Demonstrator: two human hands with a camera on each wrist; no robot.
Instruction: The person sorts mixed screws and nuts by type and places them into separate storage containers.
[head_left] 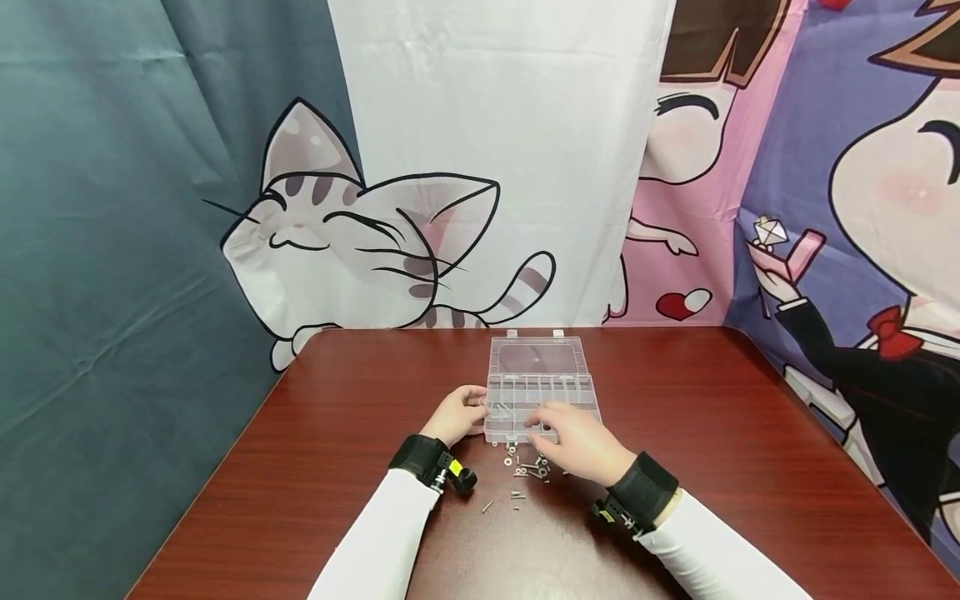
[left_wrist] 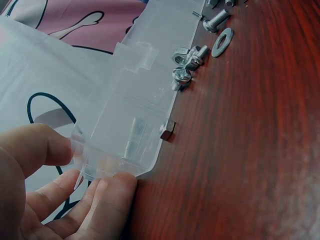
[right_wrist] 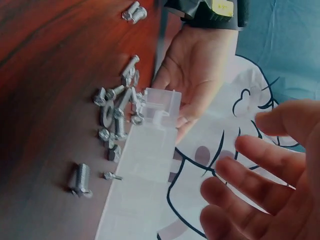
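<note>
A clear plastic compartment box (head_left: 536,358) lies on the table with its lid folded back. My left hand (head_left: 453,414) holds its left side, and in the left wrist view the thumb and fingers pinch the corner of the box wall (left_wrist: 112,100). Through that wall a blurred screw (left_wrist: 134,137) shows inside a compartment. Over the right part of the box hovers my right hand (head_left: 577,442). Its fingers (right_wrist: 265,155) are spread and slightly bent, and nothing shows between them. Loose bolts (right_wrist: 120,120), a washer (left_wrist: 222,42) and a nut (left_wrist: 168,130) lie by the front edge.
Nearer the body, a few small screws (head_left: 517,496) lie apart from the main pile. The reddish-brown wooden table (head_left: 360,392) meets a cartoon-printed curtain (head_left: 510,100) at its back edge. Both wrists wear black camera straps (head_left: 643,487).
</note>
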